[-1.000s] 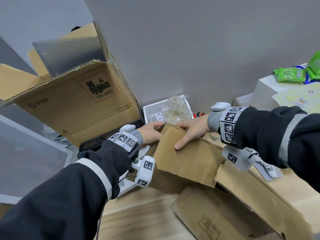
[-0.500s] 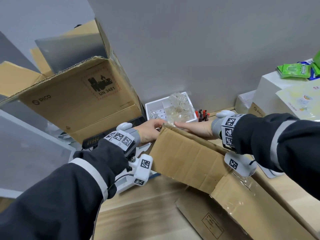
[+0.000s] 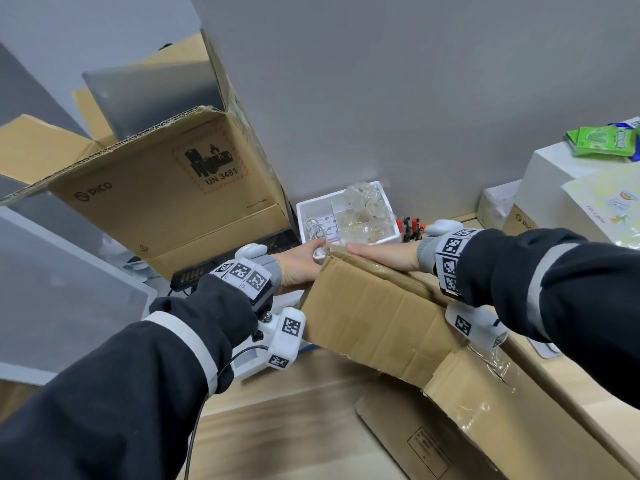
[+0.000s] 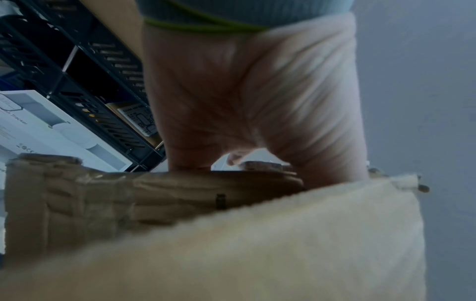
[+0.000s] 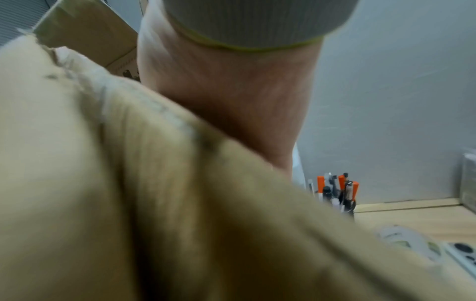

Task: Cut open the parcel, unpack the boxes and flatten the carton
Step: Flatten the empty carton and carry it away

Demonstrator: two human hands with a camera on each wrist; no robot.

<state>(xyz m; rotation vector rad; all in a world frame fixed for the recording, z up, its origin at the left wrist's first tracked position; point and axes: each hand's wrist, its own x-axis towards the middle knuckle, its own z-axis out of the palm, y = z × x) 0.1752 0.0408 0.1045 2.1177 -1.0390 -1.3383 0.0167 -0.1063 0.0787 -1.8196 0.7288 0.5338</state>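
Plain brown carton [image 3: 374, 317] with a clear glossy tape strip, on a pale wood-grain table [image 3: 287, 410]. Both sleeves [image 3: 554, 289] are dark navy with a pale grey band; grey knitted cuffs [image 5: 257, 22] edged in yellow-green. White wrist mounts carry black-and-white square codes [image 3: 452, 245]. A brown box [image 3: 166, 202] shows black print inside a red hatched border. White tray [image 3: 311, 207], orange-capped pens [image 5: 337, 189], bright green packets [image 3: 599, 142], grey wall
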